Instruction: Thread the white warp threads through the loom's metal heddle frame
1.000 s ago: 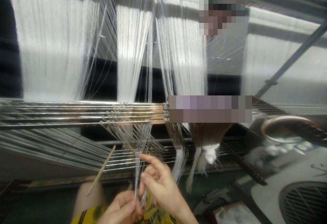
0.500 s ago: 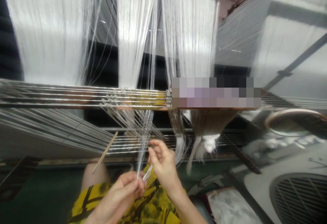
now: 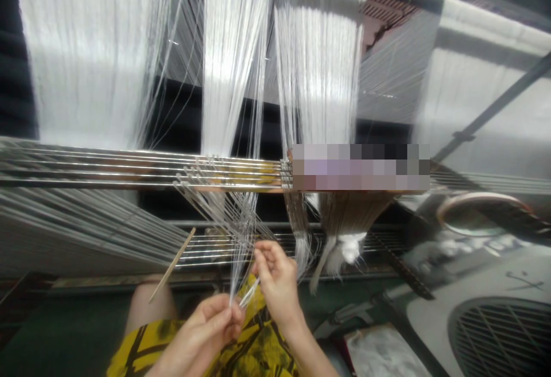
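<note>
Fine white warp threads [image 3: 241, 239] fall from the metal rods [image 3: 129, 170] of a loom down into my hands. My left hand [image 3: 202, 331] is pinched shut on a few of these threads at its fingertips. Just above it, my right hand [image 3: 278, 282] also grips threads between thumb and fingers. A thin pale rod [image 3: 249, 292] shows between my hands, its far end hidden by my left fingers. To the left, a slim wooden stick [image 3: 172, 265] stands slanted among the lower threads.
Wide white warp sheets [image 3: 94, 61] hang behind the rods. A brown thread bundle with a white tuft [image 3: 348, 222] hangs to the right. My yellow patterned clothing [image 3: 258, 345] and knee [image 3: 148, 308] lie below. A round-rimmed basin [image 3: 473, 213] and a fan grille [image 3: 503, 337] stand right.
The view has tipped, so the rods sit higher than a second ago. My hands have stayed together on the threads, and the pale rod has come into view between them.
</note>
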`<state>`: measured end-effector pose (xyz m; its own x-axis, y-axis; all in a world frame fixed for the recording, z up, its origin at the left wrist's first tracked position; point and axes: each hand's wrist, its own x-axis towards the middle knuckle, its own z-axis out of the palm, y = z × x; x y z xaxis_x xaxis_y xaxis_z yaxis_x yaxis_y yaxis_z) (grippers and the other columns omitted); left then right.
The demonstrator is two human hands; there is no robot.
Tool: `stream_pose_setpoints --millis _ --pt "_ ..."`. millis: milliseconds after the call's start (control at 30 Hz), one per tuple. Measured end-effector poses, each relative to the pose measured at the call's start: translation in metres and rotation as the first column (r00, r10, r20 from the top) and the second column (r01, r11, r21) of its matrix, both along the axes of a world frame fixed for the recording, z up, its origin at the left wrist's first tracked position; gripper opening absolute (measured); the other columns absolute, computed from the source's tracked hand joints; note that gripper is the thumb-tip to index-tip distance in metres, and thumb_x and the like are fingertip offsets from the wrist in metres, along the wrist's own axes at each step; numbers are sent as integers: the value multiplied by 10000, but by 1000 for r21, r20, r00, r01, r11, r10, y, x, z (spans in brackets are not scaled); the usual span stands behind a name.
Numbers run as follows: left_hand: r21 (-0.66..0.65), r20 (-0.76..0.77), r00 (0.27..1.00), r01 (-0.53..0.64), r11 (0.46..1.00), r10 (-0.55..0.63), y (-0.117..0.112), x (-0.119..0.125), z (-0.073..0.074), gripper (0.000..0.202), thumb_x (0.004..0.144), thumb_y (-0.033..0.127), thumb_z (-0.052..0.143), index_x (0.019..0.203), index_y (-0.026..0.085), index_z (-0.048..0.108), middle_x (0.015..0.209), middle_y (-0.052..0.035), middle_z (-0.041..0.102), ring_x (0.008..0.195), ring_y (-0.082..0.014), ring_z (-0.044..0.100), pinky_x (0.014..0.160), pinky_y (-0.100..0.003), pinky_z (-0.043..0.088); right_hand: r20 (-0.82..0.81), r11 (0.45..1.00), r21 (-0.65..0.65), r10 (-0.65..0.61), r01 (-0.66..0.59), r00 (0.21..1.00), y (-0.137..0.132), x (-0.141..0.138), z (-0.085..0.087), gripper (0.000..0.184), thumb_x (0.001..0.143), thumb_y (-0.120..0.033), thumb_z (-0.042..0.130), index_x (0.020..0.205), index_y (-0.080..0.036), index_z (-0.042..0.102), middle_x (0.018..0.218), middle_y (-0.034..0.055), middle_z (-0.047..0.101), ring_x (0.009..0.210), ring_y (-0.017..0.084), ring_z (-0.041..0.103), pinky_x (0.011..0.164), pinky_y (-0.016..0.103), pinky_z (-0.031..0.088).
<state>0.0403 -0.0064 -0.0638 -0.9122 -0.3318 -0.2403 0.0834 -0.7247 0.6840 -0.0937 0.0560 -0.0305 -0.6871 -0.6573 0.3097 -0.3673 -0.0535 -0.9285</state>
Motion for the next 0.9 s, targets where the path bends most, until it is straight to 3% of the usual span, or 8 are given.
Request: stream_pose_setpoints --millis 133,367,600,767,900 --pt "-6 14 1000 2 1000 -1 3 -3 0 173 667 302 718 688 136 675 739 -31 566 671 -98 472 657 -218 373 58 995 -80 -49 54 997 8 -1 0 160 865 -333 497 885 -176 523 543 -47 520 445 82 509 402 158 384" --pt "-85 30 997 -64 994 67 7 -10 13 221 669 340 708 691 120 692 1001 -63 557 647 -66 421 612 -204 338 285 974 -184 -78 135 955 19 -7 -2 261 836 -431 538 892 -185 474 537 -80 492 322 17 318 296 104 248" --pt "74 -145 988 -51 996 62 9 -13 19 228 710 294 673 572 124 611 727 -21 554 548 -60 379 556 -216 293 360 976 -172 -65 135 931 18 -7 -1 343 779 -484 593 883 -182 469 529 -83 487 303 8 295 278 101 219" --pt "88 -52 996 -72 994 77 8 -15 14 197 706 316 682 672 133 618 650 3 521 548 -60 380 556 -211 295 312 989 -121 -46 88 949 16 -3 -1 318 793 -468 576 864 -172 482 504 -82 481 305 10 287 282 106 212" --pt "73 11 995 -100 992 100 8 -16 13 267 657 350 723 794 146 616 586 36 482 514 -46 347 526 -193 279 197 996 -61 -53 67 979 12 2 -1 267 813 -422 555 828 -158 516 506 -56 495 363 41 381 310 124 262"
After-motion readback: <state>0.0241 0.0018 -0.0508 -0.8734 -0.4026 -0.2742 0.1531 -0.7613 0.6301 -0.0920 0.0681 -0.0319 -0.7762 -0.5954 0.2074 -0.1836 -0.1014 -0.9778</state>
